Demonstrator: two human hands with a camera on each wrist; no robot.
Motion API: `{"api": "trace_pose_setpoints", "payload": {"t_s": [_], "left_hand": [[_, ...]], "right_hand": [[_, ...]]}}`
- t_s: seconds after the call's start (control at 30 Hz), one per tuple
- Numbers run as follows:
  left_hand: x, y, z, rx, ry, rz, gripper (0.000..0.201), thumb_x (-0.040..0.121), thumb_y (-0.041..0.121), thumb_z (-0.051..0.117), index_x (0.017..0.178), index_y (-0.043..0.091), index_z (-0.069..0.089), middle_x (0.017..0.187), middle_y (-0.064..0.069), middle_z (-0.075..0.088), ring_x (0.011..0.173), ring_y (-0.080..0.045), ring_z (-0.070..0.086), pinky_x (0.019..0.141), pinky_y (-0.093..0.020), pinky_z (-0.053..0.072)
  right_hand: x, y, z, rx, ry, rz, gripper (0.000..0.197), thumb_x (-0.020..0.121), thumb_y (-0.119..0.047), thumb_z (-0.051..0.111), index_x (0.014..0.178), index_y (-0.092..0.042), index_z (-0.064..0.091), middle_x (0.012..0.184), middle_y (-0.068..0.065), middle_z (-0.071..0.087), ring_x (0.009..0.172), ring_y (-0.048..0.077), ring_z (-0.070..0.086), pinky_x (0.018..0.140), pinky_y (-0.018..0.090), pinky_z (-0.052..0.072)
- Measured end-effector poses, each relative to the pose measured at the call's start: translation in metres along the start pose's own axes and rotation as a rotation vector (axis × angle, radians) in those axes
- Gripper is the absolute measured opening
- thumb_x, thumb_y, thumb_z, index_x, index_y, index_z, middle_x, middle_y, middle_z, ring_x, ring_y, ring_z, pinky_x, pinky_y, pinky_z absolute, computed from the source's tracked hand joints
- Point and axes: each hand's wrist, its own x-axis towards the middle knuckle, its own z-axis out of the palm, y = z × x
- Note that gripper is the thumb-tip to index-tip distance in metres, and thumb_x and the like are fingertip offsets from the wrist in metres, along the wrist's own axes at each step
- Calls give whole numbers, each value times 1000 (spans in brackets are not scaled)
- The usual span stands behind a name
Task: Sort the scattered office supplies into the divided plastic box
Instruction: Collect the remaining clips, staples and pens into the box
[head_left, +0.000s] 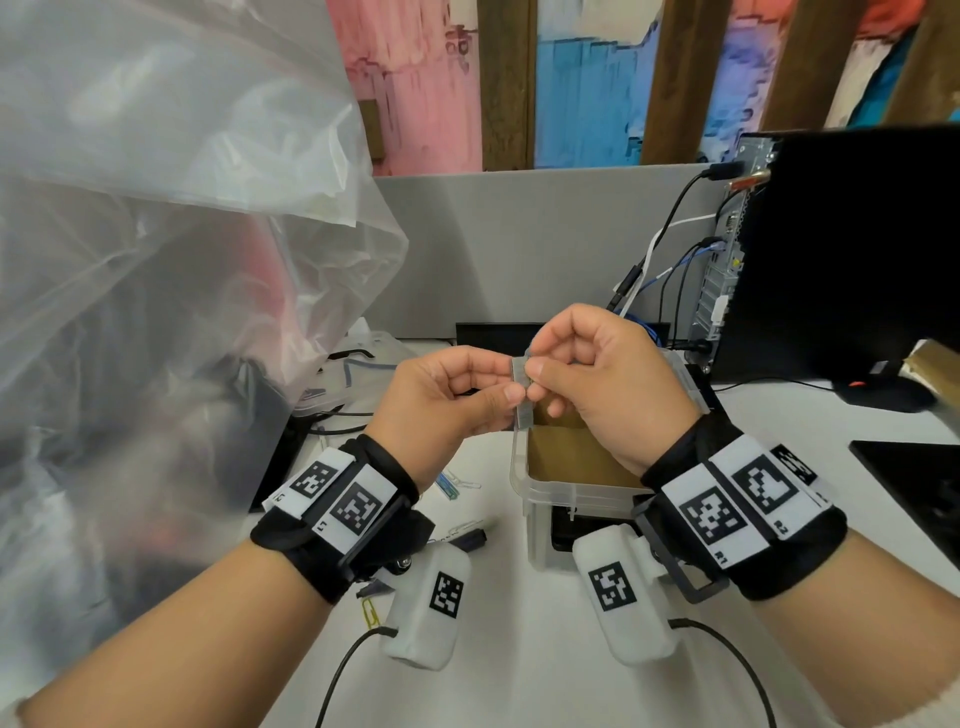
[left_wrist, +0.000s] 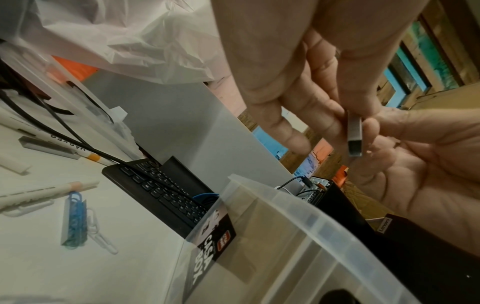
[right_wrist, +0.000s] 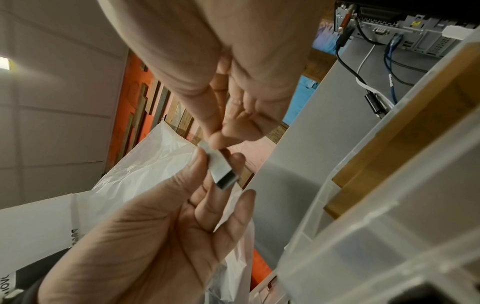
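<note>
Both hands, left hand (head_left: 441, 397) and right hand (head_left: 597, 384), pinch the staple strip (head_left: 523, 397), its length upright, directly above the plastic box (head_left: 571, 499).

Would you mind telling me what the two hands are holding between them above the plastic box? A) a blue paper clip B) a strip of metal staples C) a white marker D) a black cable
B: the left hand and right hand both pinch a grey strip of staples over the plastic box; its U-shaped end shows in the left wrist view.
</note>
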Motion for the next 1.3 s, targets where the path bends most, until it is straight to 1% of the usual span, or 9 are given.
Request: {"api": "trace_pose_setpoints", "payload": {"t_s": [0.07,0.13,0.27,0.4,0.5,0.6,0.9,1.1,1.3], "left_hand": [[-1,1,1,-31,-9,-4,32,69,11,71,98,0,65,90,-20,71,81,-28,70,74,-38,57],[-2,2,2,-50,-31,-3,27,70,11,69,96,3,64,83,-13,72,75,-22,70,67,-30,56],[-1,0,1,-110,-9,-22,21,73,9,72,92,9,64,78,-7,71,68,-17,67,59,-24,54],[1,1,1,-141,20,-25,22,76,9,74,94,6,62,84,-16,64,74,-25,63,65,-29,57],[1,4,6,-162,11,-9,25,72,10,67,95,3,60,84,-17,62,74,-25,62,63,-27,55],[1,7,9,-190,-10,-6,23,74,11,64,95,3,59,84,-17,62,71,-23,64,61,-29,56],[-1,8,9,-211,-107,-37,22,76,11,61,96,5,55,67,-4,68,66,-18,68,64,-26,56],[2,3,6,-235,-49,-20,17,76,9,62,85,9,47,68,-9,67,63,-19,67,59,-28,56],[4,-3,2,-139,-74,-12,22,78,9,67,80,11,45,68,-8,67,64,-20,67,56,-23,47]], "right_hand": [[-1,0,1,-20,14,-12,10,87,0,61,92,-8,57,67,8,65,58,15,58,49,20,46],[-2,1,0,-49,8,-32,14,87,0,60,97,-10,60,70,9,67,59,11,59,49,14,43],[-4,-3,-11,-197,-133,-66,40,85,1,61,119,-18,59,93,0,66,73,2,62,61,10,45],[-9,-7,-14,-544,-301,-89,74,70,-28,80,132,-34,40,112,-14,50,95,0,51,77,15,43],[-13,-9,-8,-685,-214,-220,65,69,-34,80,124,-31,43,107,-16,47,93,-9,43,74,8,35],[-13,-9,-5,-695,-131,-313,52,74,-30,76,119,-27,50,103,-15,50,88,-5,43,75,8,35],[-12,-7,-8,-616,-91,-314,50,72,-20,75,117,-28,53,101,-11,54,92,0,49,83,18,45],[-14,-10,-18,-582,-236,-192,67,76,-36,72,134,-43,39,108,-17,59,100,2,55,93,29,47],[-11,-17,-25,-549,-299,-203,41,86,-9,58,117,-36,63,101,-14,67,91,4,60,87,31,51]]}}
